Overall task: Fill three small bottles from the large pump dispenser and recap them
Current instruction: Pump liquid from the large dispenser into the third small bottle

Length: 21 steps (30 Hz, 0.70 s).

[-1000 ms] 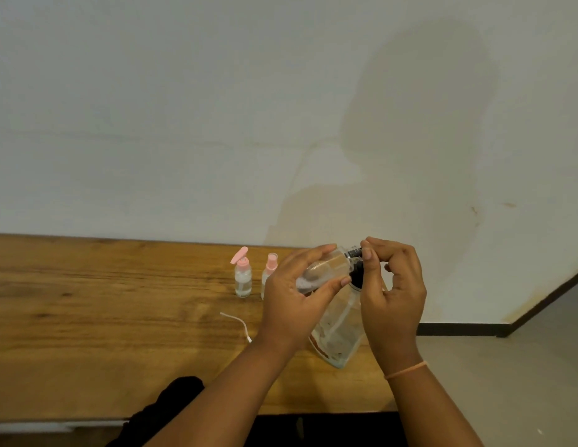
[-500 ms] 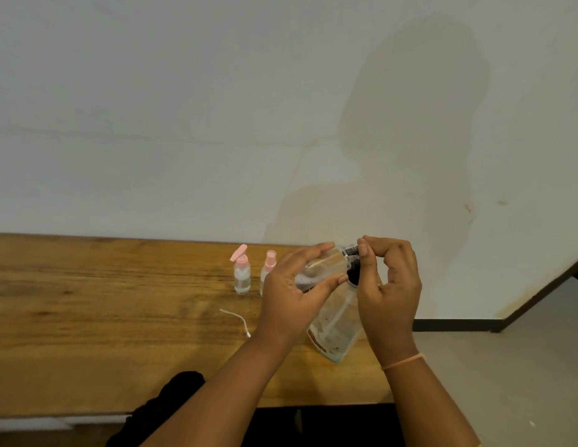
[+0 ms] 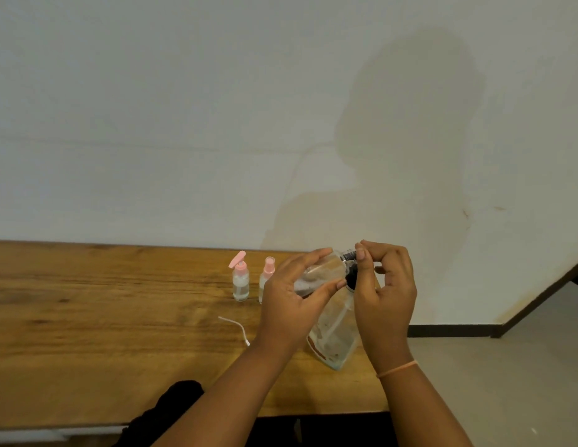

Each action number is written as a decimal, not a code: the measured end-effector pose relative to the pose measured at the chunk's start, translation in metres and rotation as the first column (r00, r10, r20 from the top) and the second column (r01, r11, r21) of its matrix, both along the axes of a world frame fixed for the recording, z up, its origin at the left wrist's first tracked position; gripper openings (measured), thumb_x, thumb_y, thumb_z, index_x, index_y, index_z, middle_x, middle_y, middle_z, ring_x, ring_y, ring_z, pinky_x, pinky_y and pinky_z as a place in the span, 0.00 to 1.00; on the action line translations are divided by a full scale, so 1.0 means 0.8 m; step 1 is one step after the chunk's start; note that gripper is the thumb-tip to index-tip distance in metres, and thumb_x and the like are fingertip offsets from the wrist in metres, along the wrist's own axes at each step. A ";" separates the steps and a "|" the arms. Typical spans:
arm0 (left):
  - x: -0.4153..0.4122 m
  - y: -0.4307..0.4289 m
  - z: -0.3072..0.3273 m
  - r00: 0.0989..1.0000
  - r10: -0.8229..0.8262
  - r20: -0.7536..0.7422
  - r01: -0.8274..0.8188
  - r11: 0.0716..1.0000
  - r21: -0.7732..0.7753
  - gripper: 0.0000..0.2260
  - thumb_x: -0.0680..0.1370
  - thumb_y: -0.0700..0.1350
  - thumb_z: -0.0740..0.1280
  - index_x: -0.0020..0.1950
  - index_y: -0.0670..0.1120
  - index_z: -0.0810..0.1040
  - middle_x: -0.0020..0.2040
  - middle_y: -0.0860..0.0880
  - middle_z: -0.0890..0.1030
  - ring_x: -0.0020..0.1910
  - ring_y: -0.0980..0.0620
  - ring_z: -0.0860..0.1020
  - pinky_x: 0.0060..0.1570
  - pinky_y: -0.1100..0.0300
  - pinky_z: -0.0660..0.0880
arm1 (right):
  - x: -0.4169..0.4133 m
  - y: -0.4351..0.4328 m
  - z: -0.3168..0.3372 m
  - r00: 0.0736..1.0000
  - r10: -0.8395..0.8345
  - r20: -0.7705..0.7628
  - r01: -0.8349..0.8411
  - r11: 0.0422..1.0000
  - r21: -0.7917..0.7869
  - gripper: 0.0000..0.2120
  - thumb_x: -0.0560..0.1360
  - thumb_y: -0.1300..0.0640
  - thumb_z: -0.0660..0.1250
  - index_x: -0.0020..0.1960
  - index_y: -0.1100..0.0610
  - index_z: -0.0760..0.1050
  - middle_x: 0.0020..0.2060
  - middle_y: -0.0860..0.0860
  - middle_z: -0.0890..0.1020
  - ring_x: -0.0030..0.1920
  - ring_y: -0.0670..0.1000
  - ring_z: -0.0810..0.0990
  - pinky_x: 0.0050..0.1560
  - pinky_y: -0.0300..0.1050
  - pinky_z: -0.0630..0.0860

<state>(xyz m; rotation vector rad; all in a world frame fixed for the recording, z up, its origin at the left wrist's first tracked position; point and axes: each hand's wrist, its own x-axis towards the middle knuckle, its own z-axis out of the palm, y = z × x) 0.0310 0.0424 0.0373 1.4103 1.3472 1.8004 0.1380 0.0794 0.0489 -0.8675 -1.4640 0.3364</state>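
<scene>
My left hand (image 3: 290, 298) grips a small clear bottle (image 3: 323, 272), tilted almost flat with its neck pointing right. My right hand (image 3: 389, 295) pinches the black ribbed cap (image 3: 348, 255) at that neck between thumb and forefinger. Just below them stands the large clear dispenser (image 3: 336, 337) on the wooden table (image 3: 103, 333), leaning, with its black pump top (image 3: 351, 278) partly hidden by my fingers. Two small bottles stand upright to the left: one with a pink flip cap (image 3: 240, 282), one with a pink cap (image 3: 267, 275) partly behind my left hand.
A thin white dip tube (image 3: 236, 327) lies on the table in front of the two bottles. The table's right end is just beyond the dispenser, with floor (image 3: 507, 382) past it. A wall runs along the back edge. Dark cloth (image 3: 171, 404) sits at the near edge.
Both hands stay together at the small bottle's neck. My right fingers have shifted slightly round the black cap. The two bottles on the table have not moved.
</scene>
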 end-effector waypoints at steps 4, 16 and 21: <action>0.000 -0.001 -0.002 1.000 -0.014 0.008 0.014 1.000 0.000 0.19 0.67 0.46 0.75 0.55 0.59 0.77 0.52 0.53 0.81 0.54 0.65 0.76 0.47 0.75 0.73 | 0.002 -0.001 -0.005 1.000 0.012 0.002 -0.012 1.000 0.012 0.04 0.77 0.58 0.62 0.46 0.49 0.73 0.44 0.47 0.76 0.49 0.37 0.75 0.48 0.28 0.71; 0.002 0.003 -0.002 1.000 -0.001 0.016 0.001 1.000 0.022 0.20 0.67 0.42 0.76 0.55 0.58 0.77 0.52 0.51 0.81 0.54 0.65 0.77 0.47 0.76 0.72 | -0.005 -0.008 0.004 0.998 0.002 -0.060 -0.005 0.999 -0.047 0.10 0.76 0.62 0.63 0.44 0.47 0.74 0.44 0.49 0.77 0.49 0.37 0.76 0.48 0.27 0.71; -0.001 0.003 -0.002 1.000 -0.017 -0.010 0.017 1.000 0.013 0.19 0.67 0.44 0.76 0.55 0.58 0.77 0.52 0.53 0.81 0.54 0.65 0.76 0.47 0.77 0.71 | 0.003 -0.004 0.000 1.000 -0.005 -0.012 0.004 1.000 -0.023 0.09 0.76 0.61 0.64 0.44 0.46 0.74 0.44 0.44 0.76 0.50 0.37 0.75 0.49 0.26 0.69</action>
